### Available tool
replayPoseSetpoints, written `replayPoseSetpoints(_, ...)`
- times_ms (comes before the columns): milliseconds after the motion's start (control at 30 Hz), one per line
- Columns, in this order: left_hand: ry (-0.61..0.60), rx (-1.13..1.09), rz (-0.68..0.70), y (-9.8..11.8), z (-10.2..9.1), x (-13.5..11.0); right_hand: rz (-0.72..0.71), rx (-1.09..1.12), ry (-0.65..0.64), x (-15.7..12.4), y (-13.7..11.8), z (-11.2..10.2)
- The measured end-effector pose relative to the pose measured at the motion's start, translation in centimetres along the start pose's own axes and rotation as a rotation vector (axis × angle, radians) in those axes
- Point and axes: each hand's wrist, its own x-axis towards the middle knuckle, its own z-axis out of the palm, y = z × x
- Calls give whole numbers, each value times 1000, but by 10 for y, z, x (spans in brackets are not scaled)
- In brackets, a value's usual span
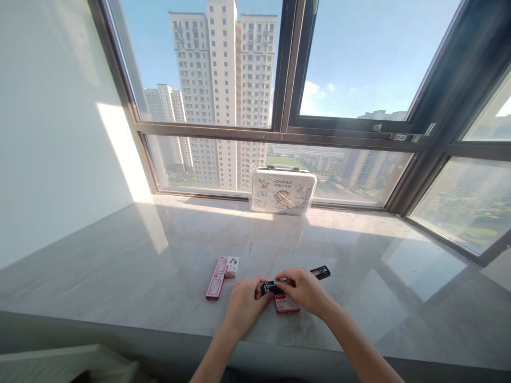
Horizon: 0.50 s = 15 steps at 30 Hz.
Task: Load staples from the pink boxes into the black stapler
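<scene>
Both my hands meet over a black stapler [315,273] that lies on the marble sill [120,266]. My left hand [244,304] pinches the stapler's near end with its fingers closed. My right hand [305,290] curls over the stapler's middle, fingers closed on it; its far end sticks out to the right. A small red and white staple box [286,305] lies just under my hands. Left of them lie two more red and white boxes, one flat [215,286] and one open pack [227,265].
A white case with cartoon prints wrapped in plastic [282,191] leans against the window at the back. Dark window frames [285,69] close the sill behind and on the right. A white wall [51,133] stands on the left. The sill's front edge runs just below my wrists.
</scene>
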Motion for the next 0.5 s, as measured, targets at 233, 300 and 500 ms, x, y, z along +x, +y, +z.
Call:
replayPoseSetpoints(233,7,-17,3,-2,0,1,75,-101,61,-6,2,3)
replayPoseSetpoints(300,13,-24,13,-3,1,1,103,-116,82,-11,0,5)
replayPoseSetpoints(500,14,-22,16,-3,2,0,62,168,31,-34,3,11)
